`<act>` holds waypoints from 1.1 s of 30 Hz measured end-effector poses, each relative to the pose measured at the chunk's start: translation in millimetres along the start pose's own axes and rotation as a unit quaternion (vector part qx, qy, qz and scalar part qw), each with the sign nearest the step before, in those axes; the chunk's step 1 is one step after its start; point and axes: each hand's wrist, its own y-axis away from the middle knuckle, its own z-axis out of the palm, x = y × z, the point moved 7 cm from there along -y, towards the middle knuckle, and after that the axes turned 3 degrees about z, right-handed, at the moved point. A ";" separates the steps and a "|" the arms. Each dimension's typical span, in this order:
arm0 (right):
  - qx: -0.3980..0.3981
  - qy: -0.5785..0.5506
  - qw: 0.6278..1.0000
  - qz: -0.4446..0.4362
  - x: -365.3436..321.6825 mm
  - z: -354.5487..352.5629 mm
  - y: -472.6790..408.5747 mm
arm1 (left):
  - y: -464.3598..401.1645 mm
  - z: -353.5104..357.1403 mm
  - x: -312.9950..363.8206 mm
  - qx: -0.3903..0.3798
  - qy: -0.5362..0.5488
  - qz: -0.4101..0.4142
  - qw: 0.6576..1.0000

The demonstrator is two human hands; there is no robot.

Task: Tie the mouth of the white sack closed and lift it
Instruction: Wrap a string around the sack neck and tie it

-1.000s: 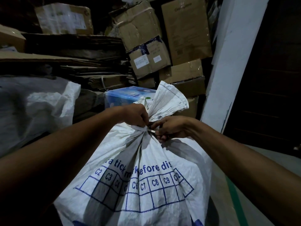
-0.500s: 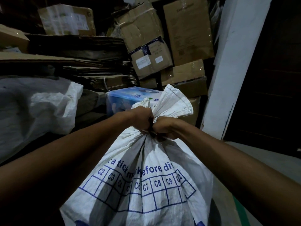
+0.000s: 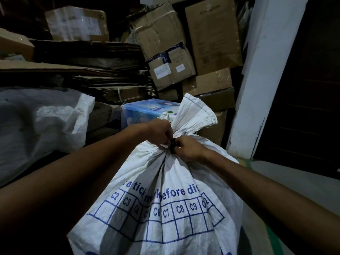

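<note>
One white woven sack (image 3: 165, 199) stands upright in the middle, its long axis vertical and its gathered mouth (image 3: 193, 115) pointing up and a little to the right. Two hands meet at its neck. The left hand (image 3: 158, 133) has its fingers curled around the bunched fabric. The right hand (image 3: 189, 150) pinches a dark tie (image 3: 173, 144) at the same place. A second white sack (image 3: 42, 126) lies at the left. One blue plastic-wrapped pack (image 3: 143, 111) sits just behind the hands. Several cardboard boxes (image 3: 165, 46) are stacked behind, too many to count surely.
</note>
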 end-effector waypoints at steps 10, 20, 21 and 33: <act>0.118 -0.032 0.993 0.000 0.2 -1.1 0.2 | 4.7 -5.6 -15.6 0.001 0.039 -0.011 0.999; 0.093 -0.074 0.993 0.018 9.9 0.7 -5.3 | 2.5 -6.6 -19.4 -0.006 0.028 0.002 1.000; 0.065 -0.089 0.994 0.017 9.2 0.4 -4.0 | 3.0 -6.2 -20.5 -0.004 0.030 0.005 1.000; -0.045 -0.312 0.949 -0.022 23.4 -5.5 -15.8 | 13.7 5.3 -54.2 0.011 0.255 0.065 0.965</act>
